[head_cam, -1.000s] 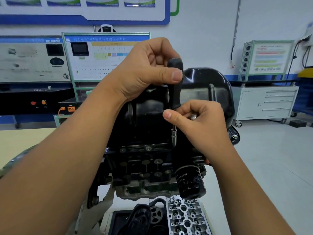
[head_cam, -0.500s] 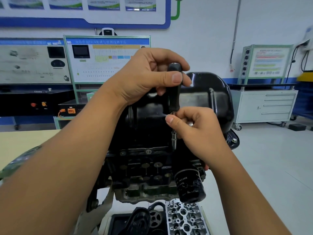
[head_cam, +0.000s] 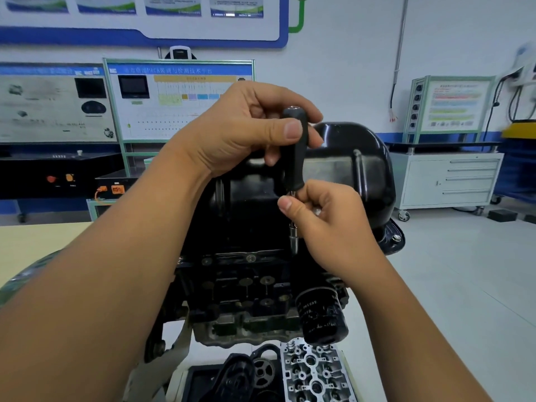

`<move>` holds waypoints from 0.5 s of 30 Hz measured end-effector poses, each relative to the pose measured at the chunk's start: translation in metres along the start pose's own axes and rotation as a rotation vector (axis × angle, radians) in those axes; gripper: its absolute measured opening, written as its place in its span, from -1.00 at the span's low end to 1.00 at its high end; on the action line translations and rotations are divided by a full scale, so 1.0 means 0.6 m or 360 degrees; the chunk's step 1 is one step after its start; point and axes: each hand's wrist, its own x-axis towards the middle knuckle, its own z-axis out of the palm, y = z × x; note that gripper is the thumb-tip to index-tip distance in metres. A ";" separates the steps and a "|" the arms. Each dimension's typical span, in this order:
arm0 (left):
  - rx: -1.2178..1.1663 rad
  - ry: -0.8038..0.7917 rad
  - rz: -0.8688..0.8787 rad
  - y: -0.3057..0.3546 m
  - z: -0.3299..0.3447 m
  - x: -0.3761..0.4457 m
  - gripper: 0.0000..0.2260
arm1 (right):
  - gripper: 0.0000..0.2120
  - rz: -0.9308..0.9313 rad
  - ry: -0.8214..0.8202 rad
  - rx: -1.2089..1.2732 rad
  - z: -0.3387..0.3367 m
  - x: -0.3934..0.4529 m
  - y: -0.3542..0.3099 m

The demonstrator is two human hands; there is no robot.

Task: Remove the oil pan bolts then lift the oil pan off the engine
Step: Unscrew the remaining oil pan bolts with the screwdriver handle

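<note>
The left hand [head_cam: 232,132] is curled round the top of a black driver [head_cam: 295,152], thumb pressed across the handle. Just below, the right hand [head_cam: 327,221] pinches the driver's metal shank where it leaves the handle, fingers bunched tight. The socket [head_cam: 294,242] at the tip points down at the near flange of the pan [head_cam: 348,166]; whether it sits on a bolt I cannot tell, since the flange there is dark.

The pan is a glossy black shell sitting on top of the upturned engine [head_cam: 249,291], bulging up behind both hands. One bolt [head_cam: 396,237] shows bright at the flange's right corner, and two round heads sit along the near edge left of the socket, so the bolts look far from all out.

The pan looks like stiff pressed steel, probably moderately heavy and smooth enough to slip, perhaps oily. I would judge the flange rim at both ends the surest hold, not the rounded dome. It may also stick on its seal, so a straight lift could need a first nudge.

Below the near edge the filter [head_cam: 322,320] juts out, and a cylinder head [head_cam: 313,375] and sprocket [head_cam: 262,371] lie in a tray underneath. Open floor to the right gives the best room to carry the pan away; panels and a cabinet [head_cam: 446,181] stand well back.
</note>
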 end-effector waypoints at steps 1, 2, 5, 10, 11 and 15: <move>0.0023 0.0046 0.0000 -0.001 0.002 -0.001 -0.74 | -0.61 0.0000 -0.0014 0.0015 -0.001 0.000 0.001; 0.0072 0.0121 -0.0002 -0.002 0.003 -0.001 -0.75 | -0.62 -0.0002 0.0013 0.0031 0.000 -0.001 0.002; 0.0270 0.0357 0.0031 -0.006 0.010 0.001 -0.76 | -0.72 0.0008 0.0248 0.0077 0.010 -0.002 0.003; 0.0427 0.0455 0.0049 -0.006 0.029 0.007 -0.58 | -0.71 0.0013 0.0288 0.0021 0.017 0.002 0.004; 0.0461 0.0385 0.0023 -0.005 0.031 0.008 -0.59 | -0.69 0.0021 0.0255 0.0018 0.014 0.004 0.003; 0.0255 0.0095 -0.0049 0.002 0.018 0.006 -0.83 | -0.65 0.0033 0.0054 0.0020 -0.003 0.006 0.002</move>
